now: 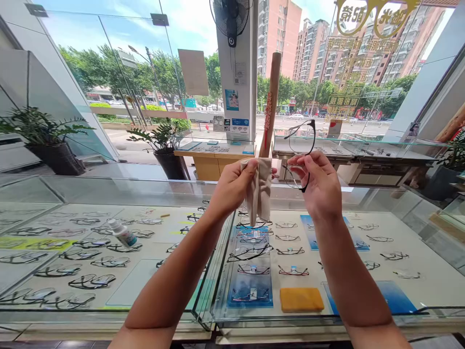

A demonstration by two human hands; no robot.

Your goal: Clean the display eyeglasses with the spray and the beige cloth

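Glass covers the long counter (432,264) before the person, who reaches over it with two bare forearms. Just behind its front edge, right of its middle seam, is a flat yellow block (301,299), with a blue panel (240,283) to the left of that. Rows of spectacle frames (92,280) fill both halves of the counter, seen through its top, and a white spray bottle (122,233) with a blue label leans in the view over its left half. Above the counter's rear part, the left hand (232,182) is closed on a beige cloth (264,196), which hangs down in folds from thumb and fingers. Apart from it, the right hand (321,182) pinches dark-rimmed eyeglasses (302,139) near their middle, one lens above the other; they are over the counter, just beside the cloth, with a small gap between. Beyond the counter stand a potted plant (170,162), a wooden display table (210,162) and a leaning wooden post (271,106). Farther back, a pillar (238,53) carries a black fan (230,19), and past the window lie trees and tall buildings (279,36).
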